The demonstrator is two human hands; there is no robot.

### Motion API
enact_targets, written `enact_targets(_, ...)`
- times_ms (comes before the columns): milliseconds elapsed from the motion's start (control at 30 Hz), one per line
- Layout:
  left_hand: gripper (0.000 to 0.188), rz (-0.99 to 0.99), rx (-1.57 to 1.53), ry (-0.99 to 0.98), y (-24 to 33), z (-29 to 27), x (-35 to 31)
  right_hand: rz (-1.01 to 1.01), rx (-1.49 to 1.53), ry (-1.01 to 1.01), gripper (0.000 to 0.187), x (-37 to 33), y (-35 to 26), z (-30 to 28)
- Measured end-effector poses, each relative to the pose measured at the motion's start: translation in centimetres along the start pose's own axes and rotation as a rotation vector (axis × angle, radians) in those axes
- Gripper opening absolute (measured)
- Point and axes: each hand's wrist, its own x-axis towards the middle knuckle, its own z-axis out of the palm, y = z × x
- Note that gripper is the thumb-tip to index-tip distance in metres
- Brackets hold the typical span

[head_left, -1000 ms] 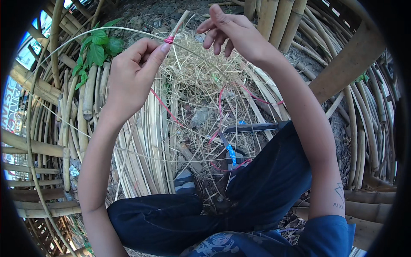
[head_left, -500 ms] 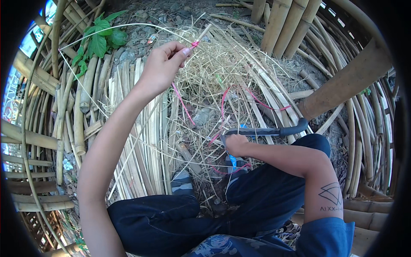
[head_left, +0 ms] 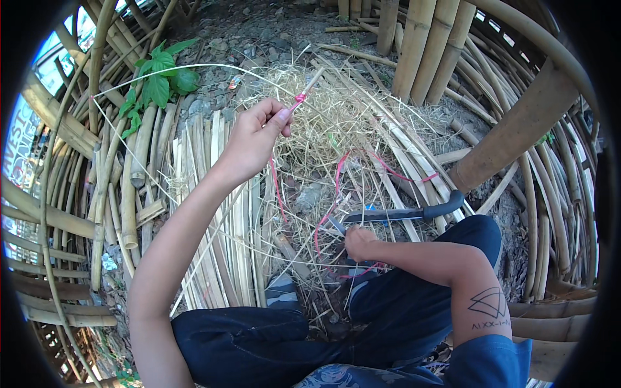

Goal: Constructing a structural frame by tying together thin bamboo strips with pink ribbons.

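Observation:
My left hand point(head_left: 261, 137) is raised ahead of me, thumb and fingers pinching a bamboo strip point(head_left: 316, 78) just below a knot of pink string point(head_left: 300, 98). From there a long thin strip point(head_left: 194, 66) arches left, bends sharply and runs back down. A loose end of pink string hangs below this hand. Low in front of my knees, my right hand point(head_left: 360, 244) is closed around a small knife whose pale blade point(head_left: 337, 226) points up and left; its handle is hidden by the fingers. Beyond that hand, a machete point(head_left: 388, 215) with a dark handle lies across the strips.
Split bamboo strips point(head_left: 228, 213) lie on the left, beside a heap of shavings point(head_left: 310, 132). Pink string point(head_left: 394, 169) loops over the ground. Bamboo poles point(head_left: 424, 48) stand at the far right, near a thick slanting pole point(head_left: 511, 126). A leafy plant point(head_left: 162, 77) grows far left.
My left hand appears slightly lower and farther right with the bamboo strip. My right hand is also lower, showing more of the knife blade. The whole view has shifted a little.

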Motion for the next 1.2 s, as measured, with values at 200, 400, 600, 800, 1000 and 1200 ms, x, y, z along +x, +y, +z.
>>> enact_targets(200, 0.016, 0.011, -0.024, 0.014, 0.1, 0.0, -0.5, -0.225, 0.551, 0.29, 0.03, -4.0, -5.1, -12.8)
enact_targets(400, 0.02, -0.009, -0.02, 0.006, 0.4, -0.2, -1.0, -0.184, 0.652, 0.538, 0.033, -10.7, -7.2, -24.6)
enact_targets(600, 0.02, -0.021, -0.019, -0.041, 1.4, 0.9, -1.5, -0.14, 0.504, 0.482, 0.033, -10.7, -6.3, -25.9)
enact_targets(800, 0.021, -0.091, 0.031, -0.108, 1.5, 2.0, -2.0, -0.143, 0.516, 0.566, 0.035, -10.7, -5.6, -26.6)
enact_targets(1000, 0.02, 0.002, -0.046, -0.048, 1.3, 1.3, -1.6, -0.171, 0.573, 0.583, 0.03, -11.4, -6.1, -26.4)
enact_targets(1200, 0.019, -0.088, 0.026, -0.075, 0.3, 0.0, -2.5, -0.152, 0.616, 0.947, 0.021, -12.5, -4.5, -28.7)
